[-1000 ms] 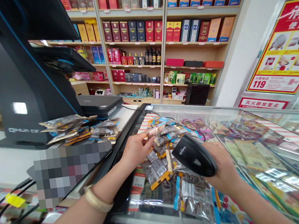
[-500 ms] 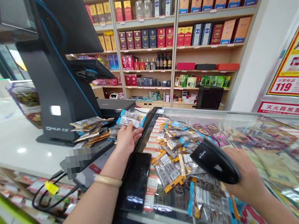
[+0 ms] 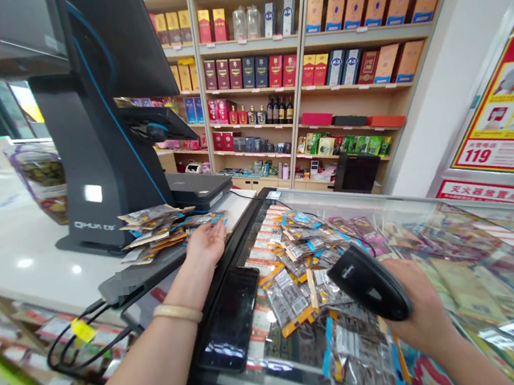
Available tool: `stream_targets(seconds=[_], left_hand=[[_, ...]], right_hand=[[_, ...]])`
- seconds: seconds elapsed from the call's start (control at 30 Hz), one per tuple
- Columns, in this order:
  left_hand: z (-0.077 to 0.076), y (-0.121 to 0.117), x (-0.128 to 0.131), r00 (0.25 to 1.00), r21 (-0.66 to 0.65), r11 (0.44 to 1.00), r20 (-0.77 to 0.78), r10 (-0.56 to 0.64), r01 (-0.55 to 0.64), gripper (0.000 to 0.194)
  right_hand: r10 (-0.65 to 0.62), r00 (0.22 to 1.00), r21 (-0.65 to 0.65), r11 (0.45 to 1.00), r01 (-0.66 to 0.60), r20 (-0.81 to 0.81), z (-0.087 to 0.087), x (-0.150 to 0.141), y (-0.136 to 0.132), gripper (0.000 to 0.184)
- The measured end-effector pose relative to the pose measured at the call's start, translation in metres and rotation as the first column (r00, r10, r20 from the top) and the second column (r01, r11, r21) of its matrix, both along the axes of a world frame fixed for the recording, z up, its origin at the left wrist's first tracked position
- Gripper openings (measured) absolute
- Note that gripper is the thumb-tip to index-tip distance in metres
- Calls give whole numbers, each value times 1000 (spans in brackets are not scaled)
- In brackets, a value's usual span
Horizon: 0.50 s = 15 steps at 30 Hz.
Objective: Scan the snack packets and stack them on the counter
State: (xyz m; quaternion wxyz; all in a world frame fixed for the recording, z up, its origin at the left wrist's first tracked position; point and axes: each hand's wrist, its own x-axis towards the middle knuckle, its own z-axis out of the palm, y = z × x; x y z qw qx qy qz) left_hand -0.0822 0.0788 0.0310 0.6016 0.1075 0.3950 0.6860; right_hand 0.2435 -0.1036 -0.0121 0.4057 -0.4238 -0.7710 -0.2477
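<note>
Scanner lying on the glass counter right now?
No, the right hand holds the black scanner over the loose packets.

We see: tall pale-wood wall shelves with boxes and bottles (image 3: 256, 98) | plain white wall (image 3: 418, 89) | red-and-yellow printed poster (image 3: 505, 103) | glossy white countertop (image 3: 18, 249) | clear glass-topped display counter (image 3: 412, 216), bright reflections

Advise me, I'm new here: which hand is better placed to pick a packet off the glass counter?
Left, probably: the left hand looks empty, a short reach from the packets, while the right hand holds the scanner.
</note>
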Motion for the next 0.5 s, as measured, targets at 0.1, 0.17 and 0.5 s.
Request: stream_targets(seconds=[0.1,0.17,0.5], left_hand=[[-1,-10,8,994,-23,994,-20,-111,110,22],[-5,-18,17,952,29,973,-215,-218,229,8],[-27,-46,37,-326,-310,629,-941,-94,713,27]], right_hand=[[-13,1000,-3,1000,13,2,0,0,0,18],[-21,1000,-9,1000,21,2,-1,1,0,19],[-57,998,-27,998,56,-13,0,2,-1,20]])
